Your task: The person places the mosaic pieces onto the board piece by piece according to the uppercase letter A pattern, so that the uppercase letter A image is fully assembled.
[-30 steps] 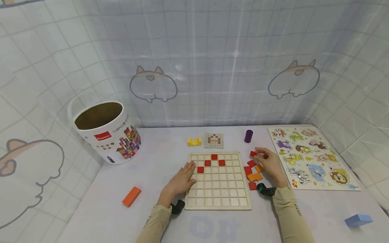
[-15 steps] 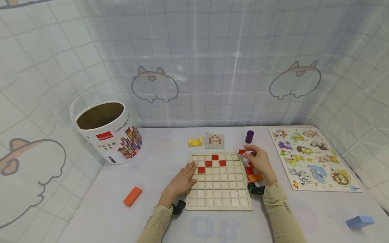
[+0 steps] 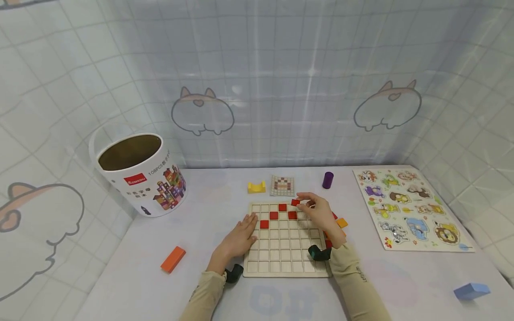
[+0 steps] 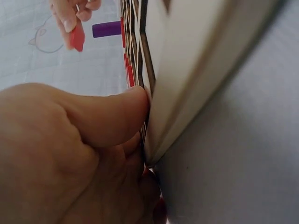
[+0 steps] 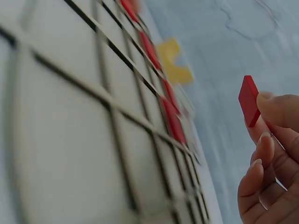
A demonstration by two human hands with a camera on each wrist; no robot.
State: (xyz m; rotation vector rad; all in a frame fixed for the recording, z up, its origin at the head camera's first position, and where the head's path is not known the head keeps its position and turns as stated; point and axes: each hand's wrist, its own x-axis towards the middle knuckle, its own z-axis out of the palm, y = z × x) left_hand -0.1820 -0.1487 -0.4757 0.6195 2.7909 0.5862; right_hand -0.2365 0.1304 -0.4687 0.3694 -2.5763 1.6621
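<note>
A red tile (image 3: 295, 202) is being pinched between the thumb and fingers of the right hand (image 3: 321, 215), clamped together on it; in the right wrist view it is being kept clear of the board, touching nothing but skin. Over the last second it has been carried leftward from the loose tiles (image 3: 341, 222), which are now being left behind, to the right of the grip and partly hidden under the forearm. The tile is now being held above the far edge of the grid board (image 3: 285, 255), past its right-hand corner.

Four seated red tiles (image 3: 292, 215) are being approached: one is being shown just nearer than the grip, one just left of it, two farther left. With this shift, the work seems to be passing from fetching to placing, the fifth tile not yet being laid.

Well left of the grip, the board's side is still being touched by the left hand (image 3: 238, 237), its fingers lying extended, apparently for steadying. A grid-printed card (image 3: 282, 185) is being left untouched, beyond the grip and slightly left.
</note>
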